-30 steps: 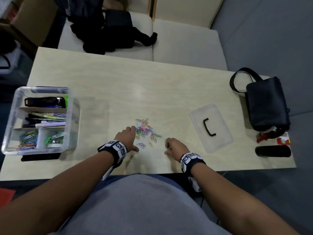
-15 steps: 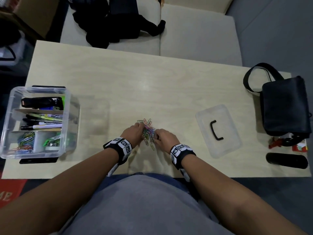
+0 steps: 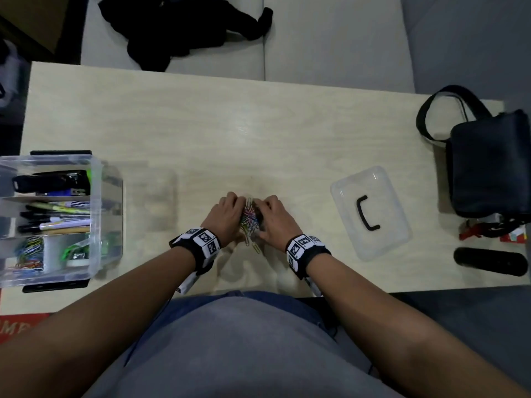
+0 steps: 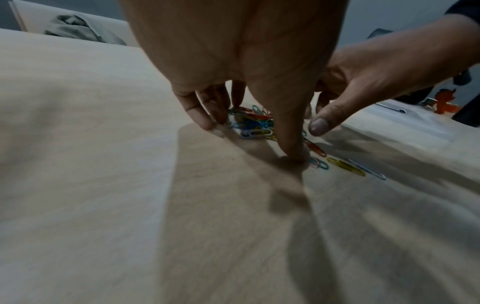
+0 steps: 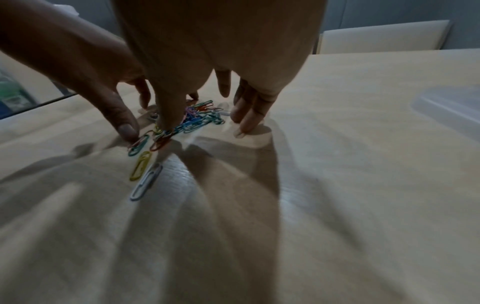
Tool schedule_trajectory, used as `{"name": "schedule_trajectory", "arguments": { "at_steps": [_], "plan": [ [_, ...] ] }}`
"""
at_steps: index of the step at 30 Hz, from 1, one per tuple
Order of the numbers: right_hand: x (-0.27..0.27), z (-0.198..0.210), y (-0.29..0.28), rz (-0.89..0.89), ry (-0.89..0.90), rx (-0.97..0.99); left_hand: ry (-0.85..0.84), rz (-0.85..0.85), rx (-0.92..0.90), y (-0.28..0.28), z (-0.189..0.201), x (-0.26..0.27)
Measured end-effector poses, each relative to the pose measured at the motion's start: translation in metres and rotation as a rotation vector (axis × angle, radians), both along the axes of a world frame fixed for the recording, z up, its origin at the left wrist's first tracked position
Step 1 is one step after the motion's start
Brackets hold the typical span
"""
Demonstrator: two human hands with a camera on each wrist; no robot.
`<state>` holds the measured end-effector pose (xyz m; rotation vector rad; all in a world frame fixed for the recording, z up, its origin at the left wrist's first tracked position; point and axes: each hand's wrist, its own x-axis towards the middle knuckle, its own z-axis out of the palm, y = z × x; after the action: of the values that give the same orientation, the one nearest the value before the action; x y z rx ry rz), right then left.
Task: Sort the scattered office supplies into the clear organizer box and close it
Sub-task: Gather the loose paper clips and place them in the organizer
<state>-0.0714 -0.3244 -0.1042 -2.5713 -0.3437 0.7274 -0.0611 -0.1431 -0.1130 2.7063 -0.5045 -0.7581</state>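
Note:
A pile of coloured paper clips (image 3: 249,218) lies on the pale wooden table near its front edge. My left hand (image 3: 230,215) stands on the pile's left side and my right hand (image 3: 271,218) on its right, fingertips down on the table and pressing the clips together between them. In the left wrist view the clips (image 4: 255,122) bunch between both hands. In the right wrist view a yellow clip (image 5: 141,165) and a white clip (image 5: 146,182) lie loose just outside the pile (image 5: 198,120). The clear organizer box (image 3: 112,214) stands open at the left, holding a stapler, pens and clips. Its lid (image 3: 385,196) lies at the right.
A black bag (image 3: 491,162) sits at the table's right end, with a black cylinder (image 3: 491,261) and small red items (image 3: 471,231) in front of it. Dark clothing (image 3: 184,27) lies on the sofa behind the table.
Both hands have come together from either side, sweeping the scattered clips into one tight pile between them.

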Motion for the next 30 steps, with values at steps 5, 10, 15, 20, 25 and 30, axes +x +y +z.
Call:
{"name": "schedule_trajectory", "arguments": {
  "at_steps": [5,10,15,20,25,30],
  "plan": [
    [0.003,-0.001,0.009,0.006,0.010,0.047,0.049,0.059,-0.126,-0.007,0.001,0.003],
    [0.002,0.002,0.012,0.035,-0.006,0.008,0.056,0.075,-0.106,-0.008,0.006,0.002],
    [-0.002,0.002,0.010,0.048,-0.042,-0.019,0.053,0.070,-0.074,-0.003,0.011,0.002],
    [-0.002,0.004,0.007,-0.035,-0.047,0.081,0.055,0.104,-0.097,0.003,0.014,0.000],
    [-0.001,0.010,0.004,-0.122,-0.044,0.125,0.037,0.170,-0.150,0.011,0.016,-0.001],
    [-0.006,0.018,0.002,-0.173,-0.087,0.138,-0.019,0.213,-0.202,0.018,0.027,-0.002]
  ]
}}
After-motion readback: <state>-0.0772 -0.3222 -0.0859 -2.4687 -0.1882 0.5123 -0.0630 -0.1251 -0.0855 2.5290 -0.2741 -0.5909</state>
